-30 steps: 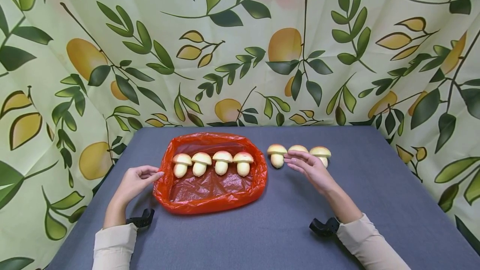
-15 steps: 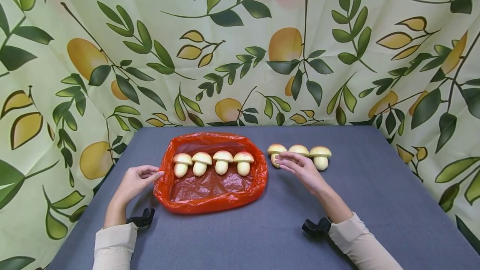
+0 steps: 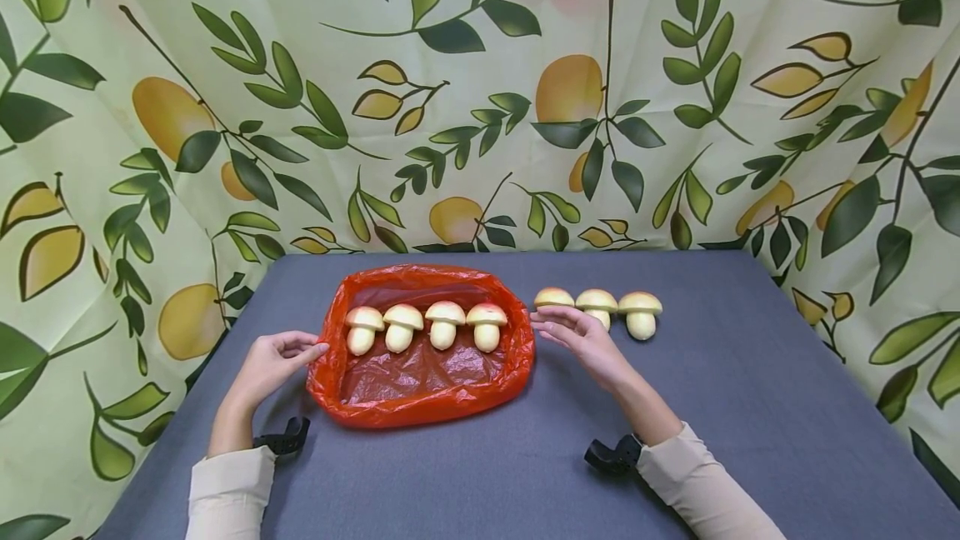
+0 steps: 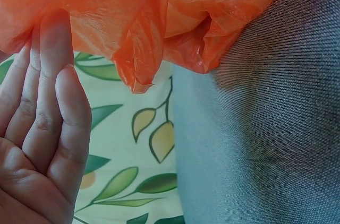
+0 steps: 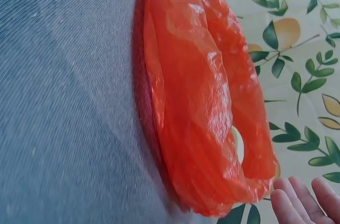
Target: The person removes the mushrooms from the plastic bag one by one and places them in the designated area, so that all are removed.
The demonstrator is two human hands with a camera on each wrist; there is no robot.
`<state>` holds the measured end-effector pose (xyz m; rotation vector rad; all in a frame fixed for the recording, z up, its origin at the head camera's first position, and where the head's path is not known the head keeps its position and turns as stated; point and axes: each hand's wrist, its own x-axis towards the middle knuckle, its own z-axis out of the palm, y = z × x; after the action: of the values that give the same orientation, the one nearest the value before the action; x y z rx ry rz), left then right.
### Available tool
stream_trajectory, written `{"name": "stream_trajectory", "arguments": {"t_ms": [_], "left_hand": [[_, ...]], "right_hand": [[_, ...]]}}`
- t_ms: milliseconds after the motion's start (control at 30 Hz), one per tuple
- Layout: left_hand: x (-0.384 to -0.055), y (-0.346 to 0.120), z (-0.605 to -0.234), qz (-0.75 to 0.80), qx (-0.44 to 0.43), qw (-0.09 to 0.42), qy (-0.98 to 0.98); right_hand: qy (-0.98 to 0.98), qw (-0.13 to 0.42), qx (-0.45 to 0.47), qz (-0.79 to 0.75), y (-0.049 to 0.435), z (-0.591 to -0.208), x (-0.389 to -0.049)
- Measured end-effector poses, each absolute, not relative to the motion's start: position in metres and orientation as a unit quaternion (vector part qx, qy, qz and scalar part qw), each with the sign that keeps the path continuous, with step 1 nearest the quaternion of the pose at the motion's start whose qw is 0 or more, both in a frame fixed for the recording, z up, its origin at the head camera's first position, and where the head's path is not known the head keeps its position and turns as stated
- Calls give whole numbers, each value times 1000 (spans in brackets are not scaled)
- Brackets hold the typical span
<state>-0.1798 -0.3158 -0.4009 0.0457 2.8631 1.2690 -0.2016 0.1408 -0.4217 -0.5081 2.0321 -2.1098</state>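
A red plastic bag (image 3: 420, 413), its rim rolled open, lies on the table in the head view. Four-like rows aside, several mushrooms (image 3: 443, 325) stand in a line inside it. My left hand (image 3: 273, 365) pinches the bag's left rim; in the left wrist view its other fingers (image 4: 48, 91) lie straight against the film. Just off the right rim is my right hand (image 3: 588, 348), fingers extended and holding nothing. It covers the stem of the nearest loose mushroom (image 3: 554, 297). In the right wrist view, fingertips (image 5: 287, 208) show beside the bag.
To the right of the bag, two more loose mushrooms, a middle one (image 3: 596, 300) and an outer one (image 3: 641, 315), line up with the nearest. The grey-blue table (image 3: 465, 482) ends at a leaf-and-fruit patterned curtain (image 3: 480, 107). Each wrist wears a black mount.
My right hand has moved left, past the loose mushrooms to the bag's right rim, uncovering the outer mushroom. The left hand, bag and mushrooms have stayed put.
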Motion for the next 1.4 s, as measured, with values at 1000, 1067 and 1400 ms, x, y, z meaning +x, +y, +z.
{"name": "stream_trajectory", "arguments": {"t_ms": [1000,1067,1400], "left_hand": [[-178,-314,-401,406,19,1,914],[-177,-315,-400,404,19,1,914],[-181,-313,-402,400,23,1,916]], "right_hand": [[802,20,-203,-562,66,-425,-227],[816,2,-214,-537,64,-427,-228],[849,-43,-226,-475,60,-436,-226]]}}
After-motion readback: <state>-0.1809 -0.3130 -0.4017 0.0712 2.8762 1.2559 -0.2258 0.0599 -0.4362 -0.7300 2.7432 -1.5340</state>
